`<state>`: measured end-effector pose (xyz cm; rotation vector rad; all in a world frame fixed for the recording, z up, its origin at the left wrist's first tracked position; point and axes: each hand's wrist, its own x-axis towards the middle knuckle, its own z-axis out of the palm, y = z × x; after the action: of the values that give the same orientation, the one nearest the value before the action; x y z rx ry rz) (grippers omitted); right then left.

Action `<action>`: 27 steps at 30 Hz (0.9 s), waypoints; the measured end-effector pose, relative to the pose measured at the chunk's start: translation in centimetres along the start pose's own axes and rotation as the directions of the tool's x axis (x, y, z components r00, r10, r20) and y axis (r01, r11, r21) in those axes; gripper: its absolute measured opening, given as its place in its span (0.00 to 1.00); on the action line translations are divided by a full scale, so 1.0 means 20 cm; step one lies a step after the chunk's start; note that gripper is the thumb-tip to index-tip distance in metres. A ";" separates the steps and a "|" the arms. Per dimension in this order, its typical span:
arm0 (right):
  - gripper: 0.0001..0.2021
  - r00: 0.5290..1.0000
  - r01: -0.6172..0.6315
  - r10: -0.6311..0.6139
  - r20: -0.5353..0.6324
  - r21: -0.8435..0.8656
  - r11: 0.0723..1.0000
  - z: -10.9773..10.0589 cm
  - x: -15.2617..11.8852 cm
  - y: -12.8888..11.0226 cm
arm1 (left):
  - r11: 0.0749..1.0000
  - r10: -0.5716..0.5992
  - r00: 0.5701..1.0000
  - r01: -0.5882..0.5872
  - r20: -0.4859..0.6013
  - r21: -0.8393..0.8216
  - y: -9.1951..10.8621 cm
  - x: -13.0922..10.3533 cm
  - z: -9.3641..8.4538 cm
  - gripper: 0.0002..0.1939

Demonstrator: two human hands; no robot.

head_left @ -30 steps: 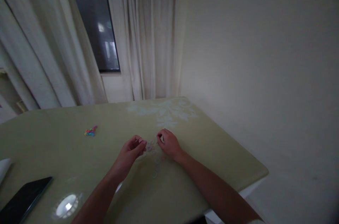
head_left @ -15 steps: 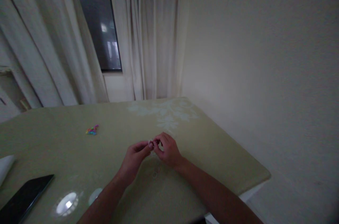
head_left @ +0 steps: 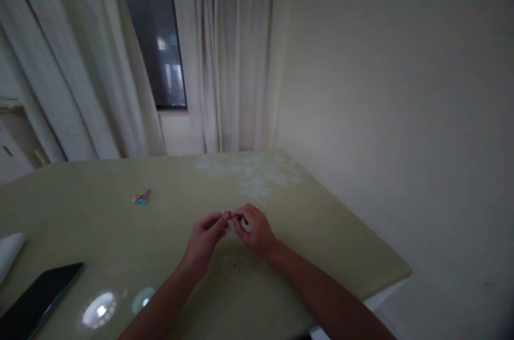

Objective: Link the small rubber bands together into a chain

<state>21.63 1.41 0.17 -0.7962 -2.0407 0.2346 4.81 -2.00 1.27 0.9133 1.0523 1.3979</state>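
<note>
left hand: your left hand (head_left: 203, 238) has thumb and fingertips pinched together on what look like small pale rings (head_left: 224, 213), tho it's too blurry to count them
right hand: your right hand (head_left: 257, 230) is curled in from the right, fingertips right up against the left ones. can't tell if it's gripping a ring or just touching, sorry
where the rings are: up at your fingertips, above the near-middle of the table (head_left: 341, 243)
loose ring: there's a faint ring (head_left: 235, 266) on the tabletop too, just on the near side of your hands
step in hand: looks like fiddly two-handed fingertip work on the rings, imo
what the next move calls for: a steady left pinch and small, light right fingertip moves, I'd say. those rings look thin and easy to drop
colourful bits: little pile (head_left: 142, 197) over on the far left, well apart from your hands
dark slab: flat tablet-looking thing (head_left: 40, 297), near left, nowhere near your fingers
</note>
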 end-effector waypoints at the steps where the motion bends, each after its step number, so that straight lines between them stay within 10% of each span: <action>1: 0.07 0.999 -0.030 0.030 -0.012 0.000 1.000 0.00 0.00 0.01 | 1.000 0.002 0.999 -0.003 -0.038 -0.020 0.01 0.00 0.00 0.25; 7: 0.05 0.961 -0.187 0.214 0.175 -0.157 0.970 -0.03 0.08 0.11 | 0.989 -0.004 0.991 -0.015 -0.132 -0.144 0.08 0.03 -0.04 0.25; 20: 0.04 0.701 -0.126 0.399 0.592 -0.447 0.886 0.08 0.35 0.17 | 0.985 -0.008 0.987 -0.020 -0.161 -0.170 0.04 0.07 -0.07 0.26; 27: 0.06 0.764 -0.153 0.325 0.558 -0.332 0.931 -0.07 0.44 0.12 | 0.991 -0.007 0.992 -0.010 -0.122 -0.131 0.01 0.07 -0.10 0.24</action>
<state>20.40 8.46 5.91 -1.2886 -2.6087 0.4079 2.61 -0.86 0.86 0.7400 1.0371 1.5216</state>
